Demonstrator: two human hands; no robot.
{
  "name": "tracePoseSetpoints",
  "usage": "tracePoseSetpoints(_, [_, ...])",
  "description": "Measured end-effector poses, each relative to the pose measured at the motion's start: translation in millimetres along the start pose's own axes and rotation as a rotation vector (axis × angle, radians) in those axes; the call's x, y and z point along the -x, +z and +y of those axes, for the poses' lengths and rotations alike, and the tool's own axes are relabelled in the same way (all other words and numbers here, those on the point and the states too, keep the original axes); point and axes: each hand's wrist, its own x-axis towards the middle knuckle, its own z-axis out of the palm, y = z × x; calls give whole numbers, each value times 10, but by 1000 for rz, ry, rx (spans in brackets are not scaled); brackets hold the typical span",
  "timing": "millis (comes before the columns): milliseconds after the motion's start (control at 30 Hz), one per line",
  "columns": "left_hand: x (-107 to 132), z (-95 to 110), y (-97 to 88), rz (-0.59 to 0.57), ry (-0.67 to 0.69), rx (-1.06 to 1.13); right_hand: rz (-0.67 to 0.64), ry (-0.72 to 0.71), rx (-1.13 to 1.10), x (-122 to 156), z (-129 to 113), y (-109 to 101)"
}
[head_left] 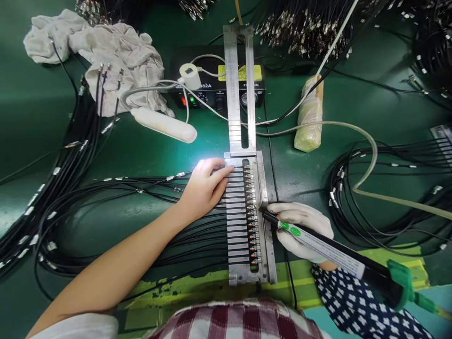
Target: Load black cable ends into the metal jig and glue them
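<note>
Looking down from the head view, I have my gloved right hand (303,228) closed around the barrel of a black pen-shaped tool (325,247), its fine tip angled left to about the middle of a column of metal ends (253,230). Whether the tip touches one, I can't tell. Those ends sit over a slot in the slotted metal fixture (267,256), each on one of the black cables (208,226) that come in side by side from the left. My bare left hand (203,186) lies at the fixture's upper left edge, fingers loosely bent, index reaching over the topmost cables; I can't tell whether I'm pinching one or only pressing.

For good work here, I'd hold the tip at one steady slant, meet each end squarely, and go along the column in order, so none gets missed or touched twice. Light pressure from my left fingers should stop the cables creeping. The lamp (164,125) shines brightest beside my left knuckles, so I'd watch for my own shadow, and leave slack in the tube (442,312) behind the tool.
</note>
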Motion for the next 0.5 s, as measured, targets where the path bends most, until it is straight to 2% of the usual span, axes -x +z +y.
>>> tracePoseSetpoints(500, [5, -6, 7, 3, -15, 11, 26, 20, -5, -23, 2, 19])
